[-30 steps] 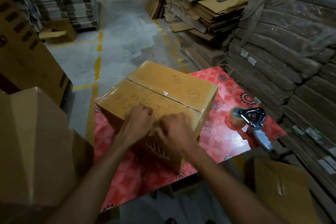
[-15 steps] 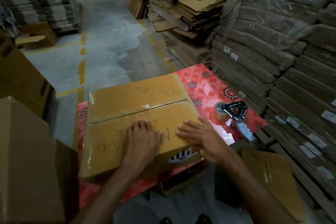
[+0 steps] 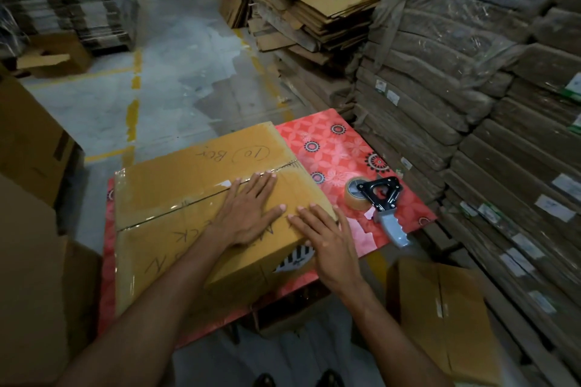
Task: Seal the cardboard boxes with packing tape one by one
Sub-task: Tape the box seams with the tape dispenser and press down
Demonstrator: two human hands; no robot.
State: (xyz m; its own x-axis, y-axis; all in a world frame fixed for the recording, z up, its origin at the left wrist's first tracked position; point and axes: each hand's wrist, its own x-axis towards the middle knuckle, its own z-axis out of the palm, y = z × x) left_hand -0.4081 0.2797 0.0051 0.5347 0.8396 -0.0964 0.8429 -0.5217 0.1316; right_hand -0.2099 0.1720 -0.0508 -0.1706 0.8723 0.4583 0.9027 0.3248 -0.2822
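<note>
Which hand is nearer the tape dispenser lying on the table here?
Right. The right hand lies flat on the right corner of the box, just left of the tape dispenser, not touching it. The left hand presses the box top farther left, by the seam.

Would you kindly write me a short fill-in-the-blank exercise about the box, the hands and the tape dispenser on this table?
The left hand lies flat, fingers straight, on the ____ of the cardboard box. The tape dispenser lies on the table cover, to the ____ of the box. Neither the left nor the right hand holds the dispenser, whose handle is ____ in colour.
Missing words: top; right; grey.
</note>
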